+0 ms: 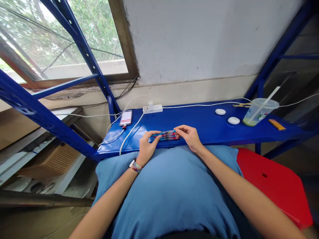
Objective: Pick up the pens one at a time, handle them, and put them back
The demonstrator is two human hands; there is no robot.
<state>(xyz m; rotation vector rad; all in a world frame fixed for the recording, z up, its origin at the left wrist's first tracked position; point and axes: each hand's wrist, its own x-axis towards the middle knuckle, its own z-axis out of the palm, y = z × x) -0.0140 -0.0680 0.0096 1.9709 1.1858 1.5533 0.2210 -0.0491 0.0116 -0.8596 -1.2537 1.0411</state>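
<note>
Several colourful pens (168, 135) lie side by side in a row near the front edge of the blue table (199, 119). Their left ends sit between the thumb and fingers of my left hand (147, 146), which wears a patterned band at the wrist. At the other end, my right hand (190, 136) pinches the row with thumb and forefinger at its upper right corner. Both forearms pass over a blue pillow (171, 186) on my lap.
A white power strip (157, 109) with cables lies at the back. On the right are two white oval objects (233, 120), a plastic cup (259, 111) with a straw and a yellow packet (276, 124). A red stool (271, 182) stands beside me; blue rack posts flank the table.
</note>
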